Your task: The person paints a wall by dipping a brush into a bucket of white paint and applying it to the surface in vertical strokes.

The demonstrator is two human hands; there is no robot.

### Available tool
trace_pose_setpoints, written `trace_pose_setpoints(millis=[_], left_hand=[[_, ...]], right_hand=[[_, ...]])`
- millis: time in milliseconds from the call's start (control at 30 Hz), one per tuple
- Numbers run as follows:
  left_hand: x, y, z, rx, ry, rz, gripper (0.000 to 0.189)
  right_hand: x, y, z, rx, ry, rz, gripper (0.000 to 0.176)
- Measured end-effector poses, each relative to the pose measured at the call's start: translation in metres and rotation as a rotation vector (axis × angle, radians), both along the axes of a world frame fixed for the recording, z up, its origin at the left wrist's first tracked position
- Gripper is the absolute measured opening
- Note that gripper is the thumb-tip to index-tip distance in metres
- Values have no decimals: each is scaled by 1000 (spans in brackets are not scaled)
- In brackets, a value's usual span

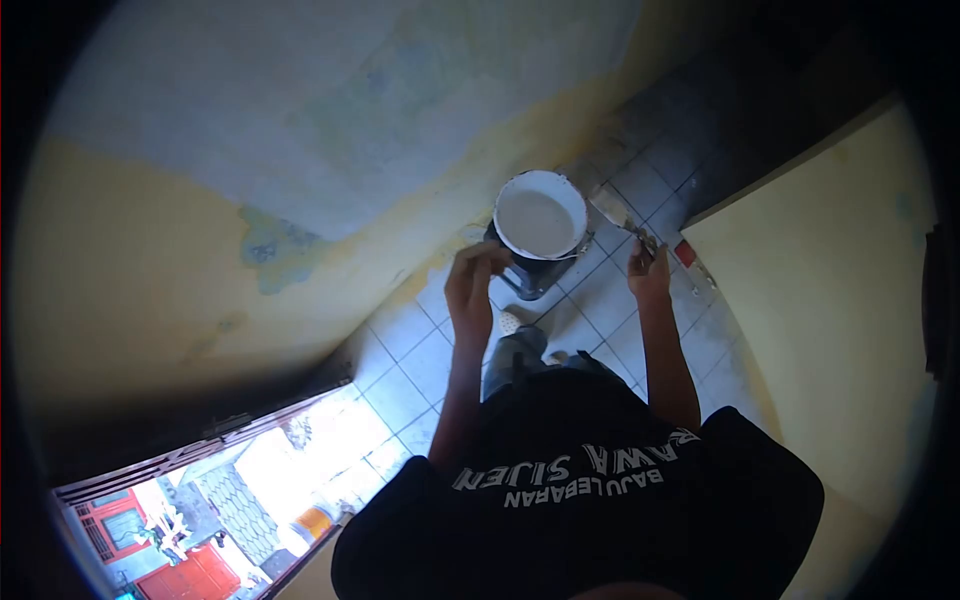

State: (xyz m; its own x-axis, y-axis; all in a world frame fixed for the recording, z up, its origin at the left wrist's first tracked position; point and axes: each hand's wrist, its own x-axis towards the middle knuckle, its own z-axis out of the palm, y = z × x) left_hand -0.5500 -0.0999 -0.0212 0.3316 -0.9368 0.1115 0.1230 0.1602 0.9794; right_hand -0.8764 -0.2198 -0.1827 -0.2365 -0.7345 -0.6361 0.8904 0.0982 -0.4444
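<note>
A white bucket (541, 215) with pale, smooth material inside stands on a dark stool-like support (533, 281), close to the wall. My left hand (474, 278) is at the bucket's lower-left side, fingers bent near the rim; whether they touch it or hold anything cannot be made out. To the right of the bucket, my right hand (648, 270) is closed around the handle of a trowel or scraper (616, 210). The tool's pale-coated blade points up and left, beside the bucket's rim.
The wall (250, 140) at the left is patchy pale and yellow. A yellow wall (820, 260) rises at the right, with a small red object (685, 252) near its base. Tiled floor (395, 355) lies below, and a bright doorway (290, 470) opens at the lower left.
</note>
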Motion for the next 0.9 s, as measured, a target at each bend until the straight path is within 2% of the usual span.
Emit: trace_pose_setpoints(millis=[67, 167, 267, 367, 400, 467, 533, 600, 700, 900], left_hand=[[13, -28, 1, -28, -37, 9, 24], [31, -69, 1, -44, 75, 61, 23], [46, -88, -14, 9, 54, 116, 24], [52, -91, -19, 64, 61, 171, 24], [51, -90, -21, 98, 60, 199, 24], [49, -86, -30, 150, 36, 263, 24], [40, -81, -28, 198, 38, 364, 23], [32, -77, -33, 244, 56, 458, 23], [16, -78, -67, 313, 12, 574, 24], [-28, -104, -113, 305, 147, 540, 25]], right_hand=[[11, -24, 14, -11, 26, 50, 47], [30, -76, -1, -130, 101, 80, 47], [72, -106, 19, -172, 319, 142, 44], [105, -128, 2, -259, 850, 348, 38], [112, -134, -7, -245, 1050, 429, 30], [117, -144, -36, -271, 1242, 602, 27], [114, -157, -91, -378, 1397, 745, 24], [120, -172, -128, -421, 1406, 845, 23], [121, -178, -170, -487, 1520, 1012, 25], [129, -188, -214, -493, 1584, 1188, 25]])
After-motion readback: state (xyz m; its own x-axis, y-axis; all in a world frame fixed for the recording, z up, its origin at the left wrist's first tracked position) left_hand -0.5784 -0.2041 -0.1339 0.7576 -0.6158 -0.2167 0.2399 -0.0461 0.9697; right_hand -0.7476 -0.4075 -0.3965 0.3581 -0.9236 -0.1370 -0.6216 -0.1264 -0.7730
